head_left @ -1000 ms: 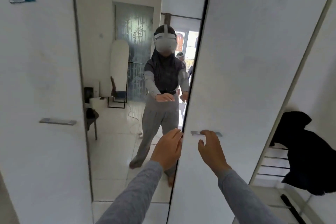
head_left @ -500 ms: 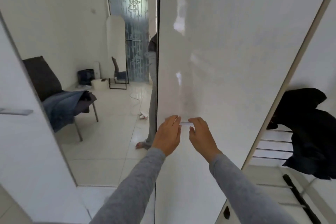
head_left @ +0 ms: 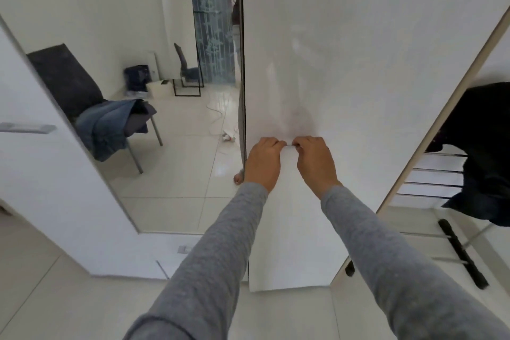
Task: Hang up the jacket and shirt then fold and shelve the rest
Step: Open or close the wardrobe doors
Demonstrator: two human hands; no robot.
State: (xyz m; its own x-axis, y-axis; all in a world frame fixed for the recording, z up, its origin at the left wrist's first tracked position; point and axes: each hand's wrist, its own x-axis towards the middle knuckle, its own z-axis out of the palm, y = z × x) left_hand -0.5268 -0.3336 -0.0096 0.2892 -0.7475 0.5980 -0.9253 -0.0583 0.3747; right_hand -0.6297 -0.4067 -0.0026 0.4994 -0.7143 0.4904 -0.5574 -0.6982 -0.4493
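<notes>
Fingers (head_left: 271,143) of the left hand (head_left: 263,164) curl over the left end of the slim silver metal handle (head_left: 289,145), and the right hand (head_left: 314,164) does the same on the right end, so both hands grip it with only a short strip of metal showing between them. The handle sits on the tall glossy white wardrobe door (head_left: 345,63), which stands ajar and angled, with the open wardrobe interior visible past its right edge. A two-handed grip probably means the person is swinging the door; opening or closing can't be told from this view. Both arms in grey sleeves are stretched forward and nearly straight, wrists level, backs of the hands up, knuckles close together at about waist height. Task items: a black garment (head_left: 485,146) hangs inside the wardrobe at right, draped beside the chrome wire shelf rails (head_left: 436,171), with a black bar (head_left: 461,254) lower down; whether it is the jacket or the shirt isn't clear. Blue denim clothes (head_left: 107,124) lie heaped on a dark-backed metal-leg chair (head_left: 66,77), seen only as a reflection in the full-length mirror panel (head_left: 165,174) left of the door, so that pile is likely behind the person, well apart from the hands. It looks unfolded, so folding and shelving are not yet done.
</notes>
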